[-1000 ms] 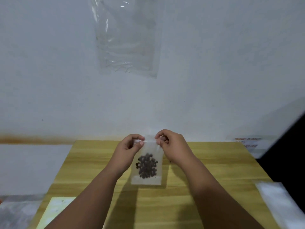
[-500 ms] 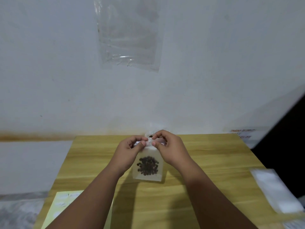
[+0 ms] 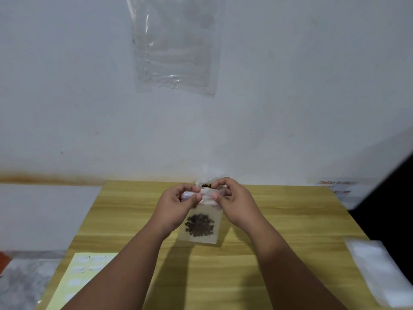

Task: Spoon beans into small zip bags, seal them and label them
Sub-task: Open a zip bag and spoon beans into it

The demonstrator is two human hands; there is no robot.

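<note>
Head view, looking forward and down over a wooden table (image 3: pixel 268 253) set against a pale wall. Both hands meet near table centre. Left hand (image 3: pixel 176 206) and right hand (image 3: pixel 234 202) each pinch the top edge of a small zip bag (image 3: pixel 201 227) between thumb and curled fingers; other fingers bent in, nothing else held. Thumbs close together on the strip, nearly touching. Whether the zip is fully closed cannot be told. Bag hangs upright from the pinch, lower edge at or just above the tabletop; contact not clear. Dark beans (image 3: pixel 199 224) gathered in the bag's lower half.

At 12 o'clock from the hands, partly hidden behind the fingers: crumpled clear plastic with more dark beans (image 3: pixel 206 186) in it. At 8 o'clock, near the table's left front corner: yellow label sheet (image 3: pixel 82 276) with pale stickers. At 4 o'clock, at the right edge: flat stack of clear bags (image 3: pixel 377 269). On the wall, 12 o'clock high: large clear plastic bag (image 3: pixel 176 45).
</note>
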